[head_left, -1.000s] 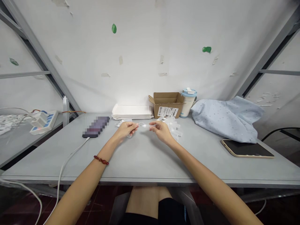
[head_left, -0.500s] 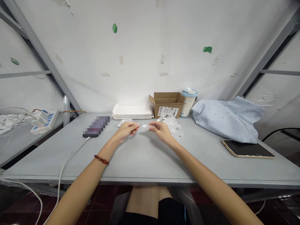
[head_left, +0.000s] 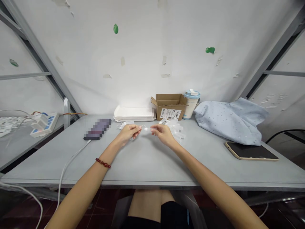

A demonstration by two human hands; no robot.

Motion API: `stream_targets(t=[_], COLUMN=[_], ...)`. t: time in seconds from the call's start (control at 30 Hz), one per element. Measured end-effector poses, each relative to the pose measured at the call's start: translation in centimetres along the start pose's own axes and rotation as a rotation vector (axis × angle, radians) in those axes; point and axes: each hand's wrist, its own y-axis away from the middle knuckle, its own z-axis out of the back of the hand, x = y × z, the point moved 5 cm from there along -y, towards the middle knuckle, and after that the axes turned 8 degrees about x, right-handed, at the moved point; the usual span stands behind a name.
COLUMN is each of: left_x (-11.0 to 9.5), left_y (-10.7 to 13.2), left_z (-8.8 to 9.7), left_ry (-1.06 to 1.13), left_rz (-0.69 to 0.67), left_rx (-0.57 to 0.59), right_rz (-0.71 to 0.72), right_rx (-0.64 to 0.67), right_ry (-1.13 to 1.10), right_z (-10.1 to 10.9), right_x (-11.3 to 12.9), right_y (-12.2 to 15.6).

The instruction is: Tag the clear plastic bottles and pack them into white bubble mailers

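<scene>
Over the middle of the grey table [head_left: 147, 159], my left hand [head_left: 128, 133] is closed in a pinch on a thin white cord [head_left: 144, 126], which curves up in a small loop. The cord runs to a small white, partly clear plastic piece [head_left: 147, 129] between my hands. My right hand [head_left: 164, 133] pinches the other end of this piece; its exact shape is too small to make out. Just behind my right hand lies a pile of clear plastic tubes or caps [head_left: 176, 129]. Small white corded pieces [head_left: 125, 124] lie behind my left hand, partly hidden by it.
At the back stand a stack of white trays or sheets [head_left: 134, 114], an open cardboard box [head_left: 171, 108] and a lidded cup [head_left: 190, 106]. Blue cloth [head_left: 231, 117] overlaps a phone [head_left: 252, 151] at right. A cabled phone [head_left: 98, 128] lies left, beyond it a power strip [head_left: 46, 125].
My hands and the white piece between them keep nearly the same pose. The whole view has shifted very slightly.
</scene>
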Motion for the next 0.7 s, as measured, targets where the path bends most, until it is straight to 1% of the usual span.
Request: stream_targets(t=[0.17, 0.37, 0.5, 0.7], left_x=[0.2, 0.5, 0.7, 0.4], left_y=[-0.2, -0.4, -0.5, -0.3], left_z=[-0.1, -0.4, -0.5, -0.9], left_ry=[-0.033, -0.018, -0.017, -0.005], left_rz=[-0.007, -0.035, -0.037, -0.021], left_rx=[-0.071, -0.083, -0.092, -0.085], right_rz=[0.034, 0.107, 0.111, 0.126], right_rx=[-0.041, -0.115, -0.118, -0.129], right_ry=[0.115, 0.266, 0.259, 0.274], right_z=[-0.2, -0.9, -1.4, -1.7], right_x=[0.5, 0.9, 0.8, 0.7], right_y=[0.3, 0.9, 1.2, 1.5])
